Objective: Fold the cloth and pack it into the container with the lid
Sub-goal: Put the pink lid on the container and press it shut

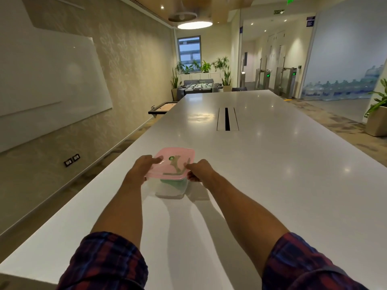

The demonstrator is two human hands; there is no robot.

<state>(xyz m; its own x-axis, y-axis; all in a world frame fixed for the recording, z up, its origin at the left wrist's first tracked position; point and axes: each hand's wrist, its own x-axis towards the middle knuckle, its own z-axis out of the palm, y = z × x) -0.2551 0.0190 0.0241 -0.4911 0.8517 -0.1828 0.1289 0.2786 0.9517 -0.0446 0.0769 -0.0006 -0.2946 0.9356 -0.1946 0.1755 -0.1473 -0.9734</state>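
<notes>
A clear plastic container (170,190) stands on the long white table (261,164), straight ahead of me. A pink lid (176,159) with a green sticker lies on top of it. Through the clear wall I see a green cloth (172,183) inside. My left hand (142,166) grips the lid's left edge, thumb on top. My right hand (198,169) grips the right front corner of the lid and container rim. Whether the lid is pressed fully down I cannot tell.
A cable slot (227,119) is set into the table's middle, farther away. The table's left edge runs diagonally close to the container, with floor and a whiteboard wall (52,80) beyond. A planter (377,120) stands at the right.
</notes>
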